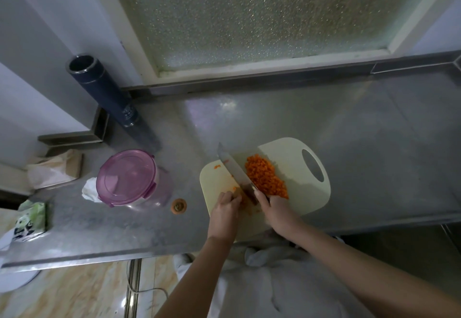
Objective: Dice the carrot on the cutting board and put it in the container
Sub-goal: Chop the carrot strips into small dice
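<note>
Both bare forearms reach in from the bottom edge over the grey steel desk (361, 123). Right hand (277, 209) is wrapped round the handle of the long steel kitchen knife (235, 169), with the blade angled up-left across the cream plastic cutting board (289, 151). Left hand (228, 205) sits just left of the blade, fingers curled down over a few orange bits; can't tell if it grips them. The diced orange carrot pile (265, 180) lies on the board, right of the blade. The board's near edge reaches the desk front. There is open desk right of and behind it. The round clear container with pink lid (129, 178) stands left, apart, lid on.
</note>
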Available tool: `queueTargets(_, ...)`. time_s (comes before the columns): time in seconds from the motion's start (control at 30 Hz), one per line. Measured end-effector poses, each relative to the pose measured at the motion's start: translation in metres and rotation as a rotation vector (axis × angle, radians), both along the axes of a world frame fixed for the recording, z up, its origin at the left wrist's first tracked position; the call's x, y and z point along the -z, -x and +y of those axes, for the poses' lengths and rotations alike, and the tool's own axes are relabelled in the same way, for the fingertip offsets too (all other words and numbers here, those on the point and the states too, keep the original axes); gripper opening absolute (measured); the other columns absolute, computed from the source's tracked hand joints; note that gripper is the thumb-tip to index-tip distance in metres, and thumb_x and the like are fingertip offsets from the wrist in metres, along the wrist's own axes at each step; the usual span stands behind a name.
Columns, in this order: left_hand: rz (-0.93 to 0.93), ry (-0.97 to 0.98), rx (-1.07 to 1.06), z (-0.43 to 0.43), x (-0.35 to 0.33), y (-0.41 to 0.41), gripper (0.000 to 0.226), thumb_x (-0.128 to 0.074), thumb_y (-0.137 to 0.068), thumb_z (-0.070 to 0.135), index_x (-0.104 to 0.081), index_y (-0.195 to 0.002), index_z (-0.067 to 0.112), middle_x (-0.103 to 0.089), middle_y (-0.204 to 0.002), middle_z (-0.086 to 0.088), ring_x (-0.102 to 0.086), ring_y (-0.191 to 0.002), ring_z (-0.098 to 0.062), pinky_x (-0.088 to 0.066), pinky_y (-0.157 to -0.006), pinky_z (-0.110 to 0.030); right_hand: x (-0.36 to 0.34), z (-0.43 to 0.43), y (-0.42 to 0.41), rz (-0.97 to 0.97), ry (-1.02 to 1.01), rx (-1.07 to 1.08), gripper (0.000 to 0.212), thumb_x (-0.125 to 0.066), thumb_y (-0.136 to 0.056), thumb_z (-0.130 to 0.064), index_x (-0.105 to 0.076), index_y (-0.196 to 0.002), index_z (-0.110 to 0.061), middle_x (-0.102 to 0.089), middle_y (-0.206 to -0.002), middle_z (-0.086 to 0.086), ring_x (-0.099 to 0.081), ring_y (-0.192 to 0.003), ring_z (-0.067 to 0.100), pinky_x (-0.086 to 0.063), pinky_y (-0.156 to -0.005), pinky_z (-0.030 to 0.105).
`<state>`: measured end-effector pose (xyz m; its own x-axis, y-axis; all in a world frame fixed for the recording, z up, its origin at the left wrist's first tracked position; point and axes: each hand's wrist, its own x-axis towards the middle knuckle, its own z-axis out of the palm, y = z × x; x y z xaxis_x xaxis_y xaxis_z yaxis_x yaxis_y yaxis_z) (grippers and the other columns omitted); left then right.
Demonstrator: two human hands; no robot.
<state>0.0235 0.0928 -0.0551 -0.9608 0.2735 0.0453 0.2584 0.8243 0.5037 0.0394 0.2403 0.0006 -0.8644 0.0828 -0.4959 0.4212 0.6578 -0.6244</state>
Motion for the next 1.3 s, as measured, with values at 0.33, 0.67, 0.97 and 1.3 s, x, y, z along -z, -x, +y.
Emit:
queueTargets(0.33,-0.105,-0.014,-0.016,0.004,-0.014,0.0,0.019,-0.053,-0.087,0.006,-0.069,-0.098,0.011,-0.063,-0.086,-0.007,-0.056,-0.083,-0.026,-0.047,-0.065,-0.031,-0.014,0.013,-0.008,0.022,0.054,0.021,0.057,-0.029,-0.097,-0.05,-0.041,-0.056,-0.013,-0.045,-0.053,0.004,-0.046,-0.052,0.02,-0.039,-0.059,0.032)
queueTargets(0.67,-0.113,-0.104,-0.111,0.002,-0.016,-0.007,0.037,-0.062,-0.081,0.003,-0.063,-0.117,0.009,-0.06,-0.099,-0.01,-0.052,-0.096,-0.027,-0.045,-0.083,-0.035,-0.019,0.007,-0.018,-0.003,0.021,-0.015,0.059,-0.031,-0.097,-0.05,-0.049,-0.061,-0.006,-0.05,-0.058,0.01,-0.052,-0.057,0.025,-0.043,-0.061,0.034)
queueTargets(0.97,-0.153,-0.055,-0.118,0.003,-0.011,-0.002,0.021,-0.059,-0.075,-0.005,-0.072,-0.089,0.002,-0.057,-0.084,-0.014,-0.054,-0.084,-0.031,-0.047,-0.07,-0.037,-0.013,-0.004,-0.022,-0.077,-0.057,-0.08,0.055,-0.028,-0.099,-0.047,-0.038,-0.057,-0.012,-0.041,-0.056,0.003,-0.041,-0.05,0.015,-0.028,-0.043,0.019)
queueTargets(1.3,-0.173,-0.015,-0.063,0.001,-0.017,0.0,0.021,-0.056,-0.082,0.0,-0.068,-0.098,0.005,-0.055,-0.091,-0.013,-0.052,-0.09,-0.029,-0.04,-0.072,-0.033,-0.005,-0.025,-0.01,0.011,-0.13,-0.089,0.053,-0.029,-0.098,-0.049,-0.05,-0.069,-0.009,-0.066,-0.084,0.016,-0.063,-0.082,0.031,-0.034,-0.058,0.028)
